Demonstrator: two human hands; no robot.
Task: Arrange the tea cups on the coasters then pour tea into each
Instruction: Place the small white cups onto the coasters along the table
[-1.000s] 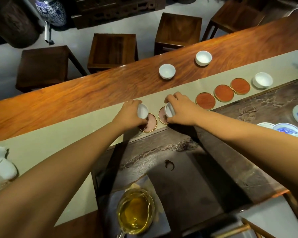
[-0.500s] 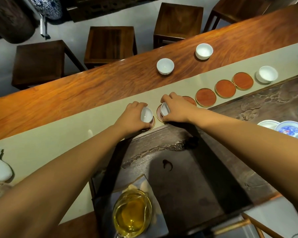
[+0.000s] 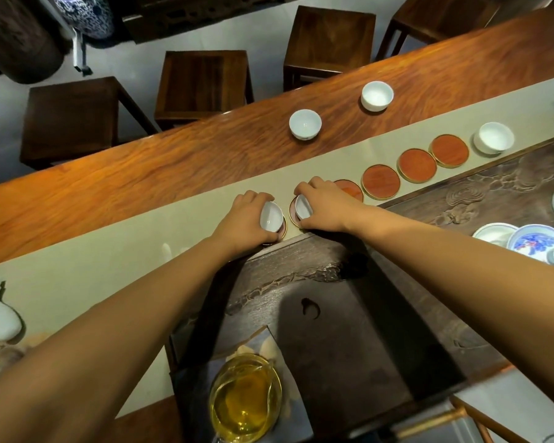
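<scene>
Right now two white tea cups are gripped side by side, both tilted. One cup (image 3: 271,216) sits in the curled fingers of the left hand (image 3: 243,219), over a coaster (image 3: 282,230) that only peeks out beneath it. Its neighbour (image 3: 303,206) is pinched by the right hand (image 3: 325,204) above the next coaster (image 3: 293,215). Further right along the pale runner (image 3: 109,251) lie four bare coasters (image 3: 380,186), then a third cup (image 3: 493,138). Two more cups (image 3: 304,124) stand apart on the wooden table (image 3: 173,167). Nearest the camera, a glass pitcher (image 3: 245,398) holds amber tea.
</scene>
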